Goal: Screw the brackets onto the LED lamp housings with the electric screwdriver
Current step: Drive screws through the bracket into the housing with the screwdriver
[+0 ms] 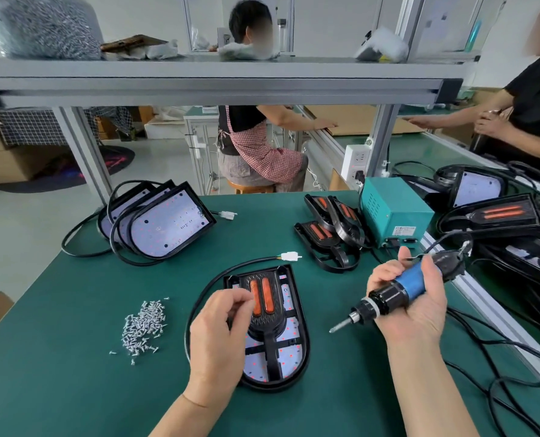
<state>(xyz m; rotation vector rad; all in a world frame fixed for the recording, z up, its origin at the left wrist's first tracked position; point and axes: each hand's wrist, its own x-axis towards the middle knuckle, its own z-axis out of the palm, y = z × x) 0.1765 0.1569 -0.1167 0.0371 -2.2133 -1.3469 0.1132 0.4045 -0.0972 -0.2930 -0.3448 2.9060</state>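
The housing [289, 339] lies flat on the bench [73, 389] in front of me. Its long axis runs away from me and its rounded end is nearest. The bracket [264, 305] sits on top along the same line.

My left hand [218, 332] hovers over the housing's left half, with thumb and forefinger pinched together above the bracket's upper left corner. There may be a screw between them, but I cannot make one out.

My right hand [415, 305] is off to the housing's right, its fingers [385, 275] wrapped round the driver [397, 290]. The driver lies slanted in my palm, and its bit [339, 327] points down and left at the housing's right edge, near it but not touching.

The next move turns on that gap. The bit has to swing left over the bracket and stand upright on a hole, and the right hand is the one to bring it.

The loose screws [144, 324] are heaped left of the housing (an easy reach for the left hand).

My left hand hides the bracket's left side, and the screw holes are too small to pick out.
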